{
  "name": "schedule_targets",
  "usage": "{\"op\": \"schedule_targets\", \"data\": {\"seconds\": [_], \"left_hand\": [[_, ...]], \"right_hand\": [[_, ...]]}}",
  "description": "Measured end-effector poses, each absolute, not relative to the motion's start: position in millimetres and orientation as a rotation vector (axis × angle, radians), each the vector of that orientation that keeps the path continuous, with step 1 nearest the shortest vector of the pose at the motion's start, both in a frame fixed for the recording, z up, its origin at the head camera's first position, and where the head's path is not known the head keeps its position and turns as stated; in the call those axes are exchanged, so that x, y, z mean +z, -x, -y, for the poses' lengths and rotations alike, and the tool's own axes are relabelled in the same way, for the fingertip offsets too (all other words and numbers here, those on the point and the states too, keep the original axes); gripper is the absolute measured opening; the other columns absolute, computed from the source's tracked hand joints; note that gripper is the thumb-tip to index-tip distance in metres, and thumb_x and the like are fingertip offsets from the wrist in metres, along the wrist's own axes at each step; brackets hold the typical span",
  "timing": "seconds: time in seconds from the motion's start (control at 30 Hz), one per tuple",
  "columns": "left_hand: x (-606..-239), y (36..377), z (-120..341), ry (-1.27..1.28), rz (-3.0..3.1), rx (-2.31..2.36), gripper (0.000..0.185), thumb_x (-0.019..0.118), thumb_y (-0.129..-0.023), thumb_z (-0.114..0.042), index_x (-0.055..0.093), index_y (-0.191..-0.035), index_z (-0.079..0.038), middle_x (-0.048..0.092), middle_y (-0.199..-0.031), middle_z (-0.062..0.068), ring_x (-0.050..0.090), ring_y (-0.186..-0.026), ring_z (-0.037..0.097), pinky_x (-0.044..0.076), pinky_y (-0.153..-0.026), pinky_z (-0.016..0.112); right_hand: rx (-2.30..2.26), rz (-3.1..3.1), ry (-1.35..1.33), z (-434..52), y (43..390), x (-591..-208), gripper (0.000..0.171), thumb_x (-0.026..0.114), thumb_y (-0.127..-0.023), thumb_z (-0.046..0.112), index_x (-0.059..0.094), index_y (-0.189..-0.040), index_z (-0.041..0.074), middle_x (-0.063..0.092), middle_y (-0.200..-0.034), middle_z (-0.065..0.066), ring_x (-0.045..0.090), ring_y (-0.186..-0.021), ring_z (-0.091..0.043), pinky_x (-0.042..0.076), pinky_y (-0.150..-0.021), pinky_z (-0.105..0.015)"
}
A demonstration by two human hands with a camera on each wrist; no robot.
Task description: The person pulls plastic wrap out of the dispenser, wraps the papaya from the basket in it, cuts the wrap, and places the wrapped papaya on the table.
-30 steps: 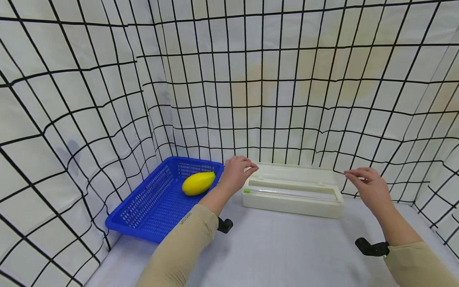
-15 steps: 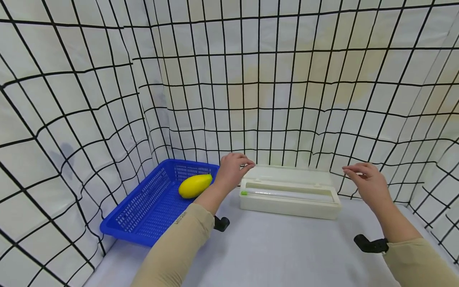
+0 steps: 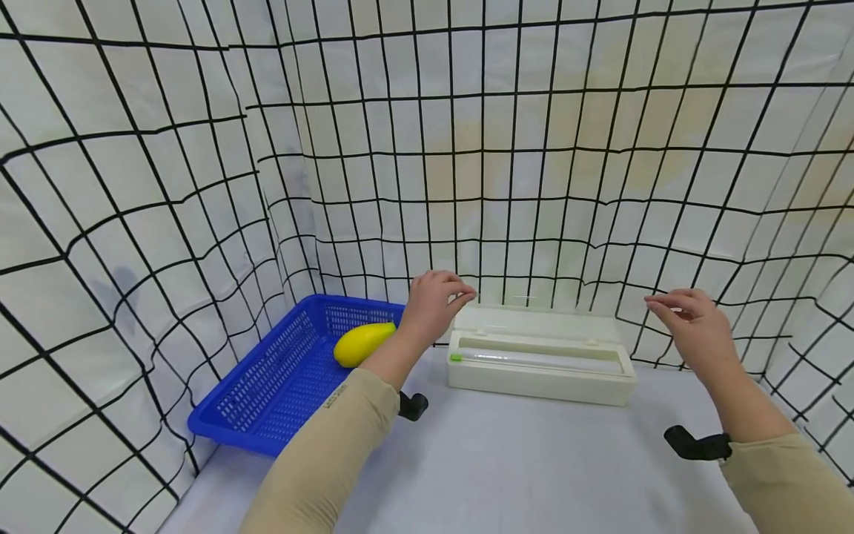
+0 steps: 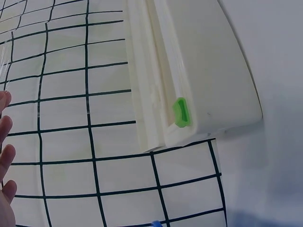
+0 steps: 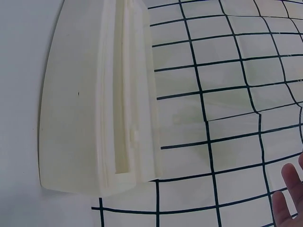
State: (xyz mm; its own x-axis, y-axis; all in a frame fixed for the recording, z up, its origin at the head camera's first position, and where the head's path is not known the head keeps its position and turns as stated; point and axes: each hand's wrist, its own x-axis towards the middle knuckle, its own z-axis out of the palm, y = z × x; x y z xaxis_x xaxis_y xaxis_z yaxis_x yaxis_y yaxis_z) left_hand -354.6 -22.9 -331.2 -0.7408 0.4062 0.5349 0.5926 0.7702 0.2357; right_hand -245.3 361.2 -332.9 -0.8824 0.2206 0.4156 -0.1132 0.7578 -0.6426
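Observation:
A white plastic wrap dispenser (image 3: 542,383) stands on the table with its lid (image 3: 534,322) tipped back. A roll under clear cover and a green slider (image 3: 457,357) show at its front. Above the dispenser's left end, my left hand (image 3: 430,305) pinches thumb to fingertips. My right hand (image 3: 697,326) does the same beyond the right end. Between them hangs clear plastic wrap, barely visible in the head view; a glint of the wrap (image 4: 5,59) shows above the fingers (image 4: 5,161) in the left wrist view. In the right wrist view, only some fingers (image 5: 289,196) appear.
A blue perforated basket (image 3: 267,434) sits to the left, holding a yellow, oval fruit-like object (image 3: 360,345) partly behind my left arm. Black wire grid panels (image 3: 514,200) backed with white cloth enclose the table (image 3: 534,460).
Both hands have risen slightly over the last half second, keeping their pinch. The head view shifted a little earlier. The dispenser, basket and yellow object stay in place.

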Motion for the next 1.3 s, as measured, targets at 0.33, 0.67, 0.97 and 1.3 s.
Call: {"op": "schedule_targets", "data": {"seconds": [0.33, 0.67, 0.97, 1.3], "left_hand": [[-320, 353, 24, 0.767, 2.461, -0.552, 0.024, 0.061, -0.097, -0.039, 0.077, -0.110, -0.027, 0.066, -0.117, -0.004, 0.053, -0.117, 0.021, 0.038, -0.101, 0.046], [-308, 351, 22, 0.776, 2.419, -0.556, 0.021, 0.064, -0.096, -0.036, 0.078, -0.109, -0.026, 0.066, -0.113, -0.005, 0.053, -0.114, 0.021, 0.039, -0.099, 0.045], [-297, 348, 23, 0.784, 2.382, -0.539, 0.022, 0.063, -0.097, -0.037, 0.078, -0.108, -0.025, 0.066, -0.111, -0.006, 0.054, -0.114, 0.021, 0.039, -0.098, 0.045], [-285, 347, 23, 0.774, 2.378, -0.525, 0.022, 0.063, -0.097, -0.036, 0.077, -0.109, -0.024, 0.066, -0.112, -0.005, 0.053, -0.119, 0.023, 0.037, -0.101, 0.045]], "right_hand": [[0.951, 2.454, 0.108, -361, 247, -324, 0.053, 0.048, -0.103, 0.044, 0.064, -0.124, -0.001, 0.043, -0.140, -0.023, 0.043, -0.123, -0.049, 0.041, -0.091, -0.065], [0.917, 2.435, 0.119, -361, 245, -316, 0.048, 0.050, -0.103, 0.040, 0.065, -0.125, 0.001, 0.045, -0.137, -0.018, 0.045, -0.120, -0.043, 0.041, -0.082, -0.046], [0.933, 2.401, 0.125, -362, 244, -307, 0.050, 0.050, -0.102, 0.043, 0.065, -0.125, 0.000, 0.044, -0.140, -0.019, 0.043, -0.123, -0.044, 0.040, -0.090, -0.060], [0.952, 2.371, 0.142, -360, 240, -297, 0.051, 0.049, -0.102, 0.046, 0.065, -0.124, 0.002, 0.043, -0.140, -0.015, 0.043, -0.125, -0.040, 0.040, -0.097, -0.060]]}}
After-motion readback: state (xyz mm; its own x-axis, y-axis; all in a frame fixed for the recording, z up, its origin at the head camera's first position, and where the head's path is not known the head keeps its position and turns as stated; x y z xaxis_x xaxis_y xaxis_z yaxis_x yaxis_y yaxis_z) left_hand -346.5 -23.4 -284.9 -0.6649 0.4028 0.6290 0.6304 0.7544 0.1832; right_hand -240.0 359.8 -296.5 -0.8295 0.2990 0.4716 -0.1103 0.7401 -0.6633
